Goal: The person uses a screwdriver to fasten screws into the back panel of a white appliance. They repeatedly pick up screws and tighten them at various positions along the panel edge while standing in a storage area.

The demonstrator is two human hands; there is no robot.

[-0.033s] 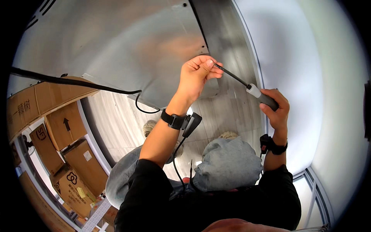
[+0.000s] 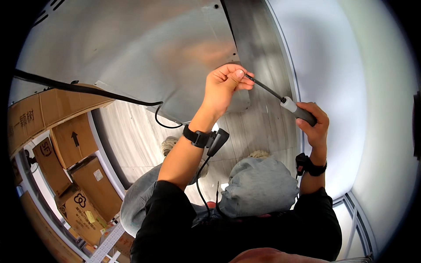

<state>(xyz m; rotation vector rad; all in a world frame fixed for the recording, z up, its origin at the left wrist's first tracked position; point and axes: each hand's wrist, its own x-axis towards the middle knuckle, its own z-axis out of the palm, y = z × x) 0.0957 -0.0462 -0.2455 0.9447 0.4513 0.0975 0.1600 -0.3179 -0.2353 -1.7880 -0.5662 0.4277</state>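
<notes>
A screwdriver [image 2: 268, 90] with a thin black shaft and a grey and white handle is held up in front of a large brushed metal panel [image 2: 144, 52]. My left hand [image 2: 226, 83] pinches the tip of the shaft between thumb and fingers, close to the panel's lower right corner. My right hand [image 2: 313, 125] is wrapped around the handle, lower and to the right. Whether something small sits at the tip is hidden by my fingers. Both wrists carry black bands, and a small black device [image 2: 217, 140] hangs from the left one.
A black cable [image 2: 87, 90] runs across the panel from the left and loops down. Several cardboard boxes [image 2: 66, 144] are stacked at the left. My knees in grey trousers [image 2: 258, 186] are below, over a pale striped floor [image 2: 131, 131]. A white wall [image 2: 351, 87] curves at the right.
</notes>
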